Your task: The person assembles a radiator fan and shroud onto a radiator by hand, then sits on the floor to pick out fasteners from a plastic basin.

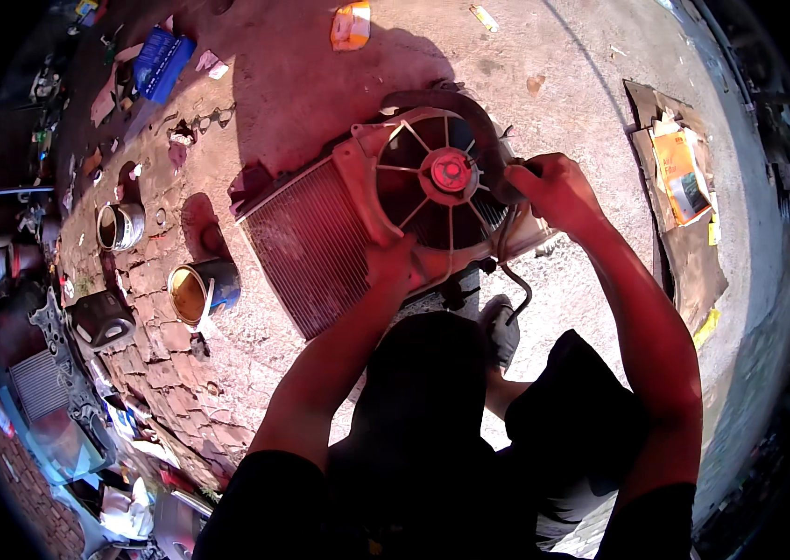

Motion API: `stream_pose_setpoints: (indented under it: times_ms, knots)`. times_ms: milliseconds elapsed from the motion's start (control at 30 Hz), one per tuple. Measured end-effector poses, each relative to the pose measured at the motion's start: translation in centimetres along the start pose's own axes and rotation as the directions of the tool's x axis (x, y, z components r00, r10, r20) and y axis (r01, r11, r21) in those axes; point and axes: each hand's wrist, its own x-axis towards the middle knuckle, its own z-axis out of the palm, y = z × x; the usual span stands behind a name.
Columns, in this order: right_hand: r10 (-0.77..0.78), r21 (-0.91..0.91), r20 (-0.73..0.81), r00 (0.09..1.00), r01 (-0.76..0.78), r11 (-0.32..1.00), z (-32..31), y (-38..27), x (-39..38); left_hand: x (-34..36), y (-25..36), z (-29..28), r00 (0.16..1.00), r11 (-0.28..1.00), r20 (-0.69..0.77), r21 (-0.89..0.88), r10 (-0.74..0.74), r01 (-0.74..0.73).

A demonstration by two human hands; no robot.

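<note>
1. The radiator [306, 243] lies on the ground ahead of the person, set askew; with the clock centred on the fan [449, 173] and 12 pointing away from the body, its bare core reaches out toward 8.
2. The hose [484, 140] arcs over the fan from 11 to about 3. My judgement: a hard tug or twist could split it or crack its fitting, since old rubber tends to stick.
3. If the pull outweighs the left hand's bracing, the radiator could swing or skid. A slip there could also bend the soft fins or crack the shroud [362, 182].
4. Fingers straying between the spokes could get nicked on the blades.
5. The left hand [390, 261] presses on the shroud at 7; how its fingers are spread, I cannot tell. The radiator's core lies just beside it, toward 9.
6. The right hand [554, 191] is at 3, fingers closed around the hose's end; most of the radiator lies to its 9.
7. A thin hose [526, 294] hangs at 5, near the shoe [502, 331], and could snag a foot if the radiator turned.
8. Farther out, a blue bucket [227, 285] stands at 8 and cardboard [694, 261] lies near 4.
</note>
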Motion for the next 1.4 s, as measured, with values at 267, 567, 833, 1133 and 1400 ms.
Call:
stream_pose_setpoints:
  times_ms: [267, 567, 833, 1133, 1400]
  knots:
    - [0.05, -0.015, 0.044, 0.998, -0.049, 0.999, -0.4, -1.0, -1.6, 0.9, -0.7, 1.5, 0.987, 0.99, -0.126, 0.115, 0.099, -0.084]
    - [0.079, -0.05, 0.091, 0.993, -0.074, 0.996, 0.1, -1.6, -1.4, 2.1, -2.1, 0.4, 0.999, 0.999, -0.027, 0.033, 0.018, -0.018]
    - [-0.122, -0.146, 0.034, 0.992, 0.126, 0.981, 3.7, 1.2, -1.2, 1.5, -3.1, -3.3, 0.813, 0.806, 0.039, 0.115, 0.581, -0.581]
    - [-0.267, -0.143, 0.217, 0.939, 0.301, 0.943, 7.0, 6.8, -1.0, 2.0, 0.9, -6.7, 0.84, 0.948, 0.445, -0.203, 0.312, -0.244]
    - [0.061, -0.151, -0.249, 0.967, -0.101, 0.983, 4.5, 14.0, 5.6, 3.3, 3.5, -6.9, 0.893, 0.979, 0.42, -0.183, 0.162, -0.091]
